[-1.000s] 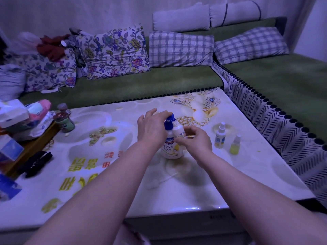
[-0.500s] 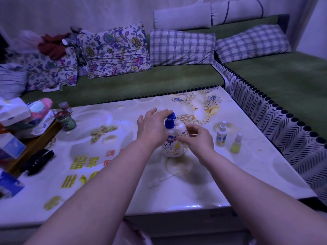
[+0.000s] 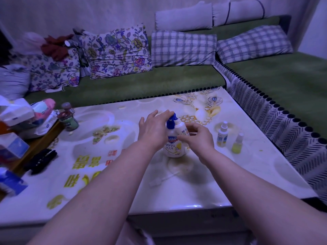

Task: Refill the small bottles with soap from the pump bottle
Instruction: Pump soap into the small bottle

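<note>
Soap in the pump bottle (image 3: 174, 144) is what both hands are working at, mid-table, the bottle standing upright on the table (image 3: 123, 191). Nearest the edge lies a small clear sprayer top with its tube (image 3: 163, 178), flat on the surface — probably pulled off a small bottle so it can be filled. The left hand (image 3: 153, 131) lies over the blue pump head, fingers loosely spread rather than clenched, placed to press down. The right hand (image 3: 198, 137) is curled around a small white bottle (image 3: 182, 129) held against the pump's spout, likely to catch the soap; whether its mouth meets the nozzle I cannot tell. Further right, well apart from the hands, stand a capped spray bottle (image 3: 222, 134) and a yellow spray bottle (image 3: 237, 144) — seemingly waiting their turn.
</note>
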### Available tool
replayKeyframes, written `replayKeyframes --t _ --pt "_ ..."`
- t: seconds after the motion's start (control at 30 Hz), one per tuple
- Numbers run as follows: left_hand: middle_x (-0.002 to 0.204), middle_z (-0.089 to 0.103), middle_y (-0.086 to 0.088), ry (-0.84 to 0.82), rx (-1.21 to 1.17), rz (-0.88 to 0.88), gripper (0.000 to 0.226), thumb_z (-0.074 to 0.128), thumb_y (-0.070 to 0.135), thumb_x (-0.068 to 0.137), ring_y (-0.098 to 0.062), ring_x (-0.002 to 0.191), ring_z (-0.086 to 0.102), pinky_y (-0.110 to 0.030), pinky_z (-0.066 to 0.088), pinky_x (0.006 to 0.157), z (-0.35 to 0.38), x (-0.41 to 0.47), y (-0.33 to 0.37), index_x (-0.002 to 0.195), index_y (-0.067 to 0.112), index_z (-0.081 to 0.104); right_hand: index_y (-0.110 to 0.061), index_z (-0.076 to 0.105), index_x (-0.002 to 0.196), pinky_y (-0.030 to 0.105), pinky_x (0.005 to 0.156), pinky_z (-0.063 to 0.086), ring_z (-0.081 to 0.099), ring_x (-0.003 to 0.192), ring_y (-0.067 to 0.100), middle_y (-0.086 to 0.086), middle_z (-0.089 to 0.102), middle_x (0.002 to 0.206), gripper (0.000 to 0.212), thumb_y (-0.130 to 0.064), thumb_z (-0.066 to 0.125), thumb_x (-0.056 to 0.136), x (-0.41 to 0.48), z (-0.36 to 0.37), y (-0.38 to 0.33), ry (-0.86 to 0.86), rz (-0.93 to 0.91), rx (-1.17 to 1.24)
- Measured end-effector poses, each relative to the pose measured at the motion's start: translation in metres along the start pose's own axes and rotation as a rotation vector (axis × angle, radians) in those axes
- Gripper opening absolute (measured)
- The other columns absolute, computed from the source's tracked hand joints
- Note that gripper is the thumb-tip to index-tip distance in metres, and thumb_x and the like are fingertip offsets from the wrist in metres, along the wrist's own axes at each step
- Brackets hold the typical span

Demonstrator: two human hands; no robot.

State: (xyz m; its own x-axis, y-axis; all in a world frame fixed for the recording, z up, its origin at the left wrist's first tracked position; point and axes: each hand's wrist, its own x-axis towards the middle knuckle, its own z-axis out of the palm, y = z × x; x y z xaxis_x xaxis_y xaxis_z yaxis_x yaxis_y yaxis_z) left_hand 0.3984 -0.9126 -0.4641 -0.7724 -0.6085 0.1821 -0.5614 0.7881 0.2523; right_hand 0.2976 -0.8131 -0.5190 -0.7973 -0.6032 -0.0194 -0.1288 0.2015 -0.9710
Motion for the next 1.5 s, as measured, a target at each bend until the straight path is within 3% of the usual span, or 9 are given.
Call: replayKeyframes --t 0.13,0.47,0.73,0.93,1.33,1.5 --pt "0.153 0.03 0.012 0.011 -0.002 -0.01 0.072 0.051 0.0 0.084 -0.018 0.145 0.015 -0.05 0.01 0.116 0.001 -0.001 0.002 0.143 0.035 0.031 -0.04 0.066 0.088 0.046 0.087 0.055 0.069 0.089 0.013 -0.009 0.072 0.096 0.032 -0.019 0.082 0.07 -0.001 0.001 -0.002 0.002 0.002 -0.02" --pt "0.154 0.028 0.013 0.001 0.017 -0.003 0.075 0.054 0.0 0.081 -0.017 0.145 0.014 -0.049 0.011 0.116 0.006 0.0 0.001 0.143 0.036 0.03 -0.031 0.07 0.107 0.042 0.089 0.053 0.068 0.091 0.012 -0.01 0.07 0.103 0.04 -0.024 0.083 0.069 -0.002 0.001 0.001 0.004 0.037 -0.074" --pt "0.151 0.035 0.011 0.017 -0.021 0.011 0.069 0.05 0.001 0.082 -0.017 0.145 0.014 -0.047 0.014 0.116 0.0 0.003 0.001 0.142 0.033 0.036 -0.033 0.068 0.1 0.046 0.09 0.054 0.068 0.093 0.014 -0.007 0.071 0.104 0.037 -0.022 0.084 0.069 0.001 0.0 0.002 0.005 0.037 -0.029" --pt "0.151 0.033 0.012 0.034 -0.015 0.006 0.07 0.05 0.001 0.082 -0.016 0.145 0.014 -0.047 0.015 0.115 0.0 0.004 0.002 0.142 0.035 0.035 -0.044 0.063 0.08 0.047 0.09 0.054 0.069 0.093 0.016 -0.006 0.072 0.101 0.037 -0.016 0.084 0.067 0.002 -0.001 0.002 0.008 0.03 0.004" --pt "0.154 0.028 0.013 0.009 -0.019 -0.001 0.075 0.052 0.0 0.081 -0.017 0.145 0.012 -0.049 0.013 0.116 -0.001 -0.002 0.003 0.144 0.034 0.03 -0.036 0.069 0.095 0.045 0.089 0.056 0.069 0.093 0.015 -0.006 0.073 0.097 0.038 -0.014 0.083 0.068 0.002 -0.001 -0.001 0.002 0.017 0.029" --pt "0.154 0.027 0.013 -0.004 0.001 -0.001 0.074 0.054 0.003 0.082 -0.017 0.145 0.013 -0.05 0.012 0.116 -0.002 -0.002 0.004 0.145 0.034 0.029 -0.039 0.066 0.088 0.045 0.089 0.055 0.069 0.092 0.015 -0.006 0.073 0.096 0.035 -0.014 0.081 0.069 -0.001 0.001 -0.002 0.009 0.009 0.025"
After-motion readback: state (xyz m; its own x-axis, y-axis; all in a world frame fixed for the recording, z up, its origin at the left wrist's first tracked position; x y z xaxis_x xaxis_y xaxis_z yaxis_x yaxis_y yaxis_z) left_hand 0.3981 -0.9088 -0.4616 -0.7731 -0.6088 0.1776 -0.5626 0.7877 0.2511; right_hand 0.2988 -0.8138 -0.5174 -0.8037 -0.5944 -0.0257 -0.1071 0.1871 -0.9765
